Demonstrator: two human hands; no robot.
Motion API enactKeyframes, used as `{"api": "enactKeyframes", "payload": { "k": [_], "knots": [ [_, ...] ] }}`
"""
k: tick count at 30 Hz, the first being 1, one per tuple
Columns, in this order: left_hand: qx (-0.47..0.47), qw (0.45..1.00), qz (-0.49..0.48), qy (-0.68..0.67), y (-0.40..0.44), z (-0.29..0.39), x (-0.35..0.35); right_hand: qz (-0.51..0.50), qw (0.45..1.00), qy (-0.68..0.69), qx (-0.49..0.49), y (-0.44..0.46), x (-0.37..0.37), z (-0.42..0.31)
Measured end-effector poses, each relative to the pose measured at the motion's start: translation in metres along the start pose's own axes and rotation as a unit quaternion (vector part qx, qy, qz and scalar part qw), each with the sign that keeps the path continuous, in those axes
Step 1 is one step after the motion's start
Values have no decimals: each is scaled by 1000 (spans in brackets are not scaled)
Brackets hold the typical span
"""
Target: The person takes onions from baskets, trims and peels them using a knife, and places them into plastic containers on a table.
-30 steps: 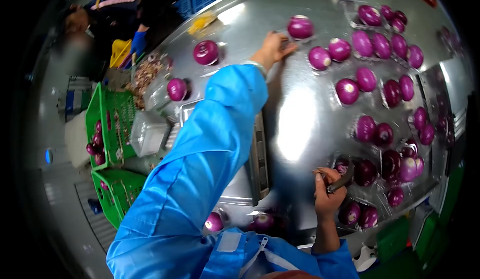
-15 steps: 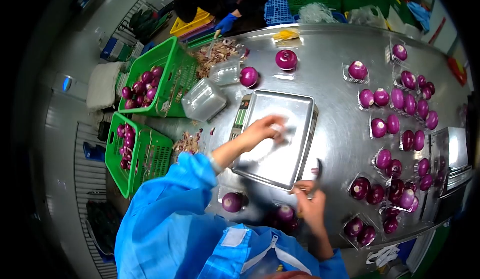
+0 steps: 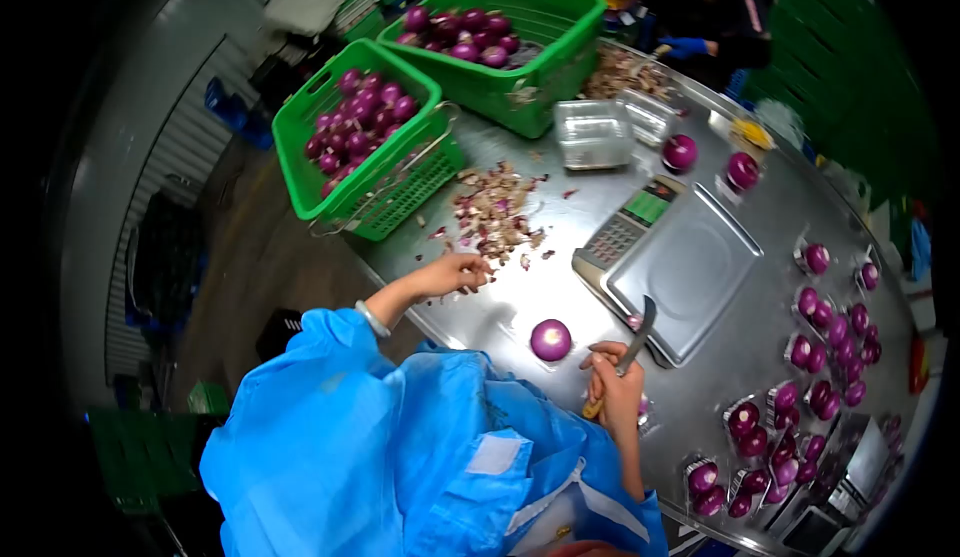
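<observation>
My right hand [image 3: 615, 387] grips a knife [image 3: 640, 335] by its yellowish handle, the curved blade pointing up beside the scale's near edge. Over the near side of a heap of onion skins [image 3: 495, 207] hangs my left hand [image 3: 455, 275], its fingers loosely bent and apart; I make out nothing held in them. Between the two hands a peeled red onion [image 3: 550, 340] sits in a clear plastic tray. Another onion is mostly hidden behind my right hand. The scale [image 3: 625, 227] bears a bare metal pan [image 3: 685, 267].
Two green crates [image 3: 365, 197] [image 3: 545, 82] of red onions stand at the left and back. Clear empty trays [image 3: 592, 137] lie beyond the scale. Many packed onions [image 3: 752, 442] cover the table's right side. Across the table is a co-worker's blue-gloved hand [image 3: 685, 47].
My view has swung left toward the crates. My left hand has moved from over the scale pan to the onion skins. The knife stays in my right hand.
</observation>
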State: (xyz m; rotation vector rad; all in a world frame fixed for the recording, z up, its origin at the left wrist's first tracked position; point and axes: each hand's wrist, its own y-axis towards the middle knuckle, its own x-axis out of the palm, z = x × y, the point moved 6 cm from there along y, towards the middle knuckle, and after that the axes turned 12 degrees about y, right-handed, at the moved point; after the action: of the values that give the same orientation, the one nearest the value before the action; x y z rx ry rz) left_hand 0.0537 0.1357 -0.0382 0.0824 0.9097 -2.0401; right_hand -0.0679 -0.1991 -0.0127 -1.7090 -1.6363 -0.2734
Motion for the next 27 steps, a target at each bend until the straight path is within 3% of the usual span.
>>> {"api": "enactKeyframes", "payload": {
  "k": [8, 12, 15, 21, 27],
  "knots": [
    [93, 992, -3, 80, -39, -26, -139, 96, 995, 35, -5, 23, 101, 68],
    [149, 988, 39, -2, -73, -35, -242, 106, 989, 99, 5, 55, 163, 111],
    [155, 976, 113, -105, -94, -69, -345, 83, 993, 67, 52, 79, 217, 143],
    [67, 930, 355, -58, -115, -175, -537, 44, 991, -14, 129, 142, 276, 185],
    [-22, 907, 404, 114, -84, -260, -639, -73, 973, -99, 193, 197, 361, 182]
  ]
}}
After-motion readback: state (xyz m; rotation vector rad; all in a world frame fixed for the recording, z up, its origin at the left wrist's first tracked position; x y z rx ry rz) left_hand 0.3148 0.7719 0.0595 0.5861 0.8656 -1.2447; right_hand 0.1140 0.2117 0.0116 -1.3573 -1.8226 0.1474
